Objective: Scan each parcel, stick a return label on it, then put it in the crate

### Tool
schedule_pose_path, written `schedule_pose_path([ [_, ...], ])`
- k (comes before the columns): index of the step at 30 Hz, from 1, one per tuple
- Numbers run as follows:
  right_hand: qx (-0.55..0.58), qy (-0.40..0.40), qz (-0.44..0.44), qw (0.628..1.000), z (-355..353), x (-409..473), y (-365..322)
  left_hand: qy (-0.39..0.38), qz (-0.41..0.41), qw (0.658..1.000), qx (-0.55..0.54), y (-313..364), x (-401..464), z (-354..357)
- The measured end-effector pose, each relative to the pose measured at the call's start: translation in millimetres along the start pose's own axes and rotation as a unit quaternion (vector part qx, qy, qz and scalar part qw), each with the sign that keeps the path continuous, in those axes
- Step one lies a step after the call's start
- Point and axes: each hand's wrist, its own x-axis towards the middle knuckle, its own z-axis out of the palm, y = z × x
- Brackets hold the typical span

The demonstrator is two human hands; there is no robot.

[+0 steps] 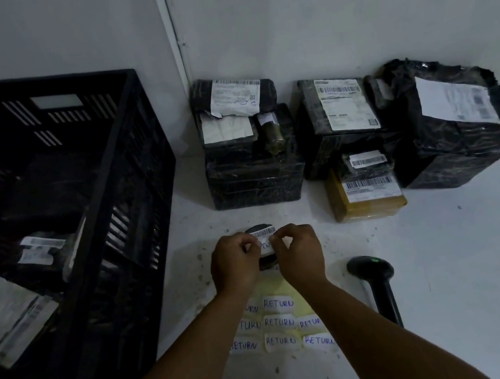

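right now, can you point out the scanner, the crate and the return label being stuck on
scanner (370,268), head view, on its dark head beside the green light
crate (124,164), head view, on its slatted right wall
return label (265,245), head view, on the white strip showing between the two hands

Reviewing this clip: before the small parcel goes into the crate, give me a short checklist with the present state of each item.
1. Return label on the small parcel: not ok yet; the left hand and right hand both pinch it over the parcel, and I cannot tell whether it is stuck down.
2. Parcel barcode uncovered: ok, it shows beyond the label.
3. Parcel scanned: cannot tell; the scanner lies on the table, green light on.
4. Room in the crate: ok, parcels lie only at its bottom.
5. Spare labels: ok, the label sheet holds several.
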Motion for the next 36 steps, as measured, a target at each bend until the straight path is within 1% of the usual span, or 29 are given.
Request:
schedule_pose_path([
  [2, -0.013, -0.007, 0.002, 1.0, 5, 4, 3, 0.009, 0.007, 1.0, 0.023, -2, 4, 3],
  [6, -0.017, -0.021, 0.006, 1.0, 14, 7, 8, -0.002, 0.013, 0.999, 0.051, -11, 7, 7],
  [9, 0.004, -0.024, -0.012, 1.0, 17, 6, 11, 0.006, -0.005, 1.0, 0.019, -15, 7, 11],
  [11, 0.059, -0.036, 0.007, 0.998, 17, 6, 12, 0.001, -0.033, 0.999, -0.027, -18, 7, 13],
  [13, 0.079, -0.042, 0.026, 0.996, 17, 8, 13, -0.008, -0.062, 0.996, -0.07, -20, 7, 15],
  [19, 0.044, -0.011, -0.002, 0.999, 17, 8, 16, 0.02, -0.069, 0.996, -0.045, -24, 10, 16],
  [21, 0.049, -0.03, -0.021, 0.998, 15, 5, 17, 0.005, -0.062, 0.997, -0.05, -25, 9, 13],
  [24, 0.045, -0.059, -0.045, 0.996, 14, 2, 21, -0.043, -0.038, 0.996, -0.062, -30, 6, 11],
  [27, 0.029, -0.067, -0.052, 0.996, 13, 4, 22, -0.06, -0.03, 0.997, -0.048, -33, 8, 11],
  [32, 0.017, -0.051, -0.058, 0.997, 6, 3, 21, -0.047, -0.043, 0.997, -0.048, -27, 7, 5],
  [36, 0.06, -0.007, -0.073, 0.996, -7, -2, 13, -0.044, -0.045, 0.996, -0.071, -12, 8, -6],
])
